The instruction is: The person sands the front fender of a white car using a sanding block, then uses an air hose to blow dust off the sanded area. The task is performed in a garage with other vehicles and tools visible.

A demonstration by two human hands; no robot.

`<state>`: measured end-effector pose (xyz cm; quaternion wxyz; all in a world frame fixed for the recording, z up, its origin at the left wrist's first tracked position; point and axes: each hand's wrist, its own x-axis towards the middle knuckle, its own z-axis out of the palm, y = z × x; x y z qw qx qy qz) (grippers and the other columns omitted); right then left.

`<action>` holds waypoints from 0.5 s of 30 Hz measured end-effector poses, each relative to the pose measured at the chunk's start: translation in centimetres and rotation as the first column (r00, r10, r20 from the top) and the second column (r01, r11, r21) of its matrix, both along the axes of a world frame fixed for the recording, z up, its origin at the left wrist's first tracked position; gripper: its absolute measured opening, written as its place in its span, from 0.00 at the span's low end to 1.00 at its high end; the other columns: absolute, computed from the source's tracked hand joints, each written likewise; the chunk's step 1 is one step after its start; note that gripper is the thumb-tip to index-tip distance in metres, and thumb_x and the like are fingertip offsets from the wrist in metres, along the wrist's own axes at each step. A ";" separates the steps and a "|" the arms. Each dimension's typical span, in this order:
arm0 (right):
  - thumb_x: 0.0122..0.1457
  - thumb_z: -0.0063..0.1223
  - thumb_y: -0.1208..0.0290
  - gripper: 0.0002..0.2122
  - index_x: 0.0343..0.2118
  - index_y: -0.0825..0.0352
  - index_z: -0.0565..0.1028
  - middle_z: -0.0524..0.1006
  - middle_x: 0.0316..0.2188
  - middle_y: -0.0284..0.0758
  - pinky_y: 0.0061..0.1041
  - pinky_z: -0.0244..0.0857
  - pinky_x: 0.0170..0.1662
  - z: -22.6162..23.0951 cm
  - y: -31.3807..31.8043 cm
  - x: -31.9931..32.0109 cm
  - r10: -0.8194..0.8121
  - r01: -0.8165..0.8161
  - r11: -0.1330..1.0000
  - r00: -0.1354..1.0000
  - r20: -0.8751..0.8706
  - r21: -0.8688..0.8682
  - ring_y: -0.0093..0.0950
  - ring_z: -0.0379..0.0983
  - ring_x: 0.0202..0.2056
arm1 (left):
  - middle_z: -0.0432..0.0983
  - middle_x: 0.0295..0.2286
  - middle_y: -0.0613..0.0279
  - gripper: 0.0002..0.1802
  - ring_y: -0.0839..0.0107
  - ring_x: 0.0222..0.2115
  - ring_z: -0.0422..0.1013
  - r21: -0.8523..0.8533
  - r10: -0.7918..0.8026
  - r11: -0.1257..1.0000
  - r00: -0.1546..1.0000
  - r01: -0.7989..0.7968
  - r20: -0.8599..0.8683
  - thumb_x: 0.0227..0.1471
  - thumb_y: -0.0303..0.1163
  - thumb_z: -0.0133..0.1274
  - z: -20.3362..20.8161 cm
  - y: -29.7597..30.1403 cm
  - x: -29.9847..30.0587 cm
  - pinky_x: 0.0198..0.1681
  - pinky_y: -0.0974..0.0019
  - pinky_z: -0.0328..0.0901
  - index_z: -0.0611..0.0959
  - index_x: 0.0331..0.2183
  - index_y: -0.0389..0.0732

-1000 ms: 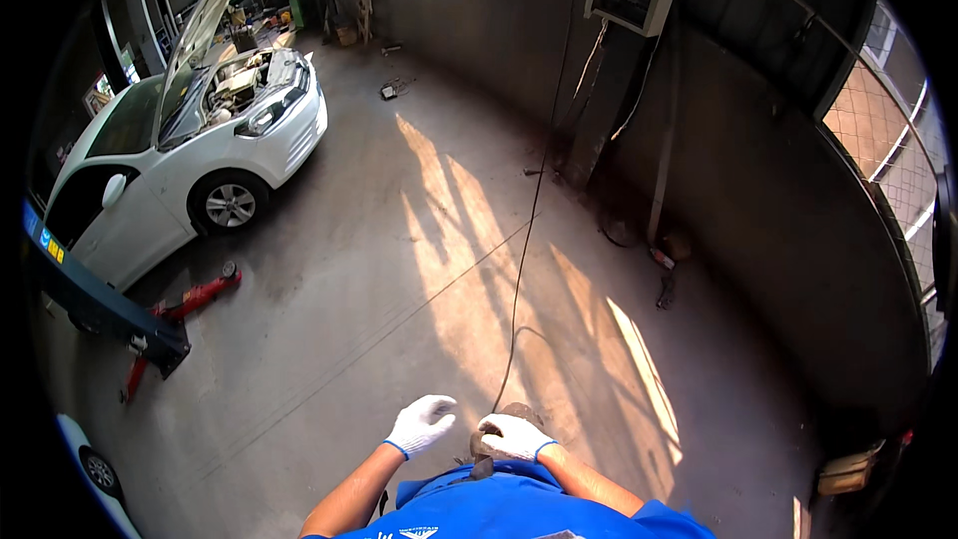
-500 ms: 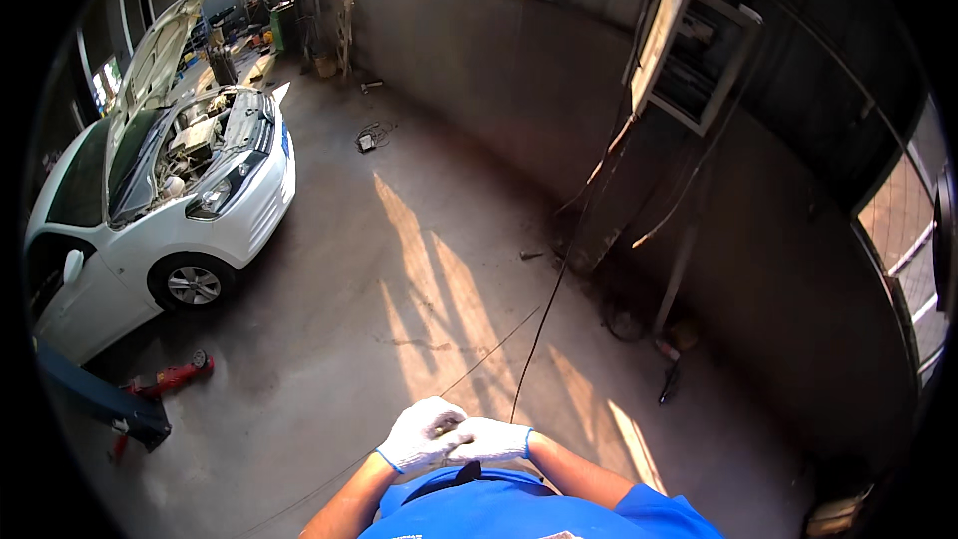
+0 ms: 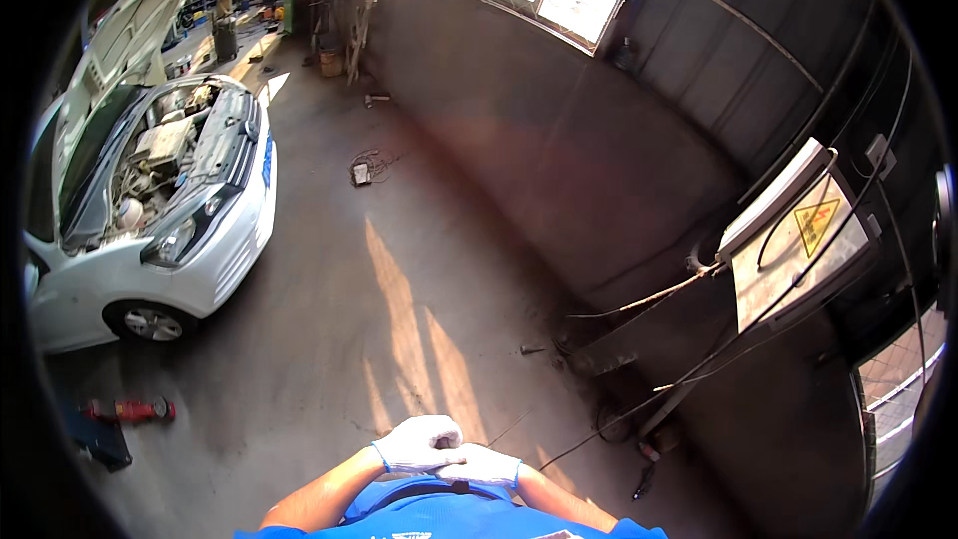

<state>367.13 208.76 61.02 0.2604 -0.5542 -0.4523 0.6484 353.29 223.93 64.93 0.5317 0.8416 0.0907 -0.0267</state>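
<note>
Left hand [image 3: 417, 444], perhaps curled, against right hand [image 3: 486, 466]

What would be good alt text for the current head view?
A person's white-gloved left hand and right hand are close together before a blue shirt; whether they hold anything is unclear. Beyond, a white car with raised hood stands at left; a box with a yellow triangle is at right.

Yellow warning triangle [image 3: 817, 227] on pale box [image 3: 755, 287], white emblem [image 3: 411, 536] on blue shirt [image 3: 474, 515]
</note>
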 end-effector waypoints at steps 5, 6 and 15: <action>0.60 0.53 0.60 0.17 0.46 0.66 0.78 0.80 0.41 0.36 0.27 0.66 0.49 2.4 7.2 9.0 -0.230 0.235 0.968 0.971 0.064 -0.082 0.26 0.73 0.45 | 0.75 0.27 0.56 0.22 0.61 0.30 0.73 0.029 -0.271 0.962 0.962 0.270 0.035 0.53 0.52 0.56 0.0 9.1 13.2 0.38 0.61 0.68 0.80 0.33 0.41; 0.60 0.53 0.60 0.17 0.47 0.66 0.78 0.80 0.42 0.36 0.27 0.66 0.50 0.5 8.4 11.4 -0.253 0.255 0.965 0.966 0.053 -0.057 0.26 0.73 0.45 | 0.75 0.27 0.55 0.21 0.61 0.30 0.73 0.022 -0.262 0.965 0.962 0.261 0.080 0.54 0.52 0.56 -0.2 10.6 15.8 0.38 0.60 0.68 0.79 0.33 0.41; 0.59 0.50 0.62 0.19 0.52 0.63 0.75 0.78 0.45 0.40 0.31 0.65 0.52 -1.5 27.2 33.5 0.053 -0.060 0.977 0.998 0.042 0.204 0.31 0.72 0.47 | 0.78 0.29 0.57 0.17 0.62 0.32 0.75 0.144 -0.012 0.989 0.999 0.019 -0.053 0.53 0.46 0.59 2.3 26.5 33.6 0.37 0.62 0.69 0.82 0.32 0.42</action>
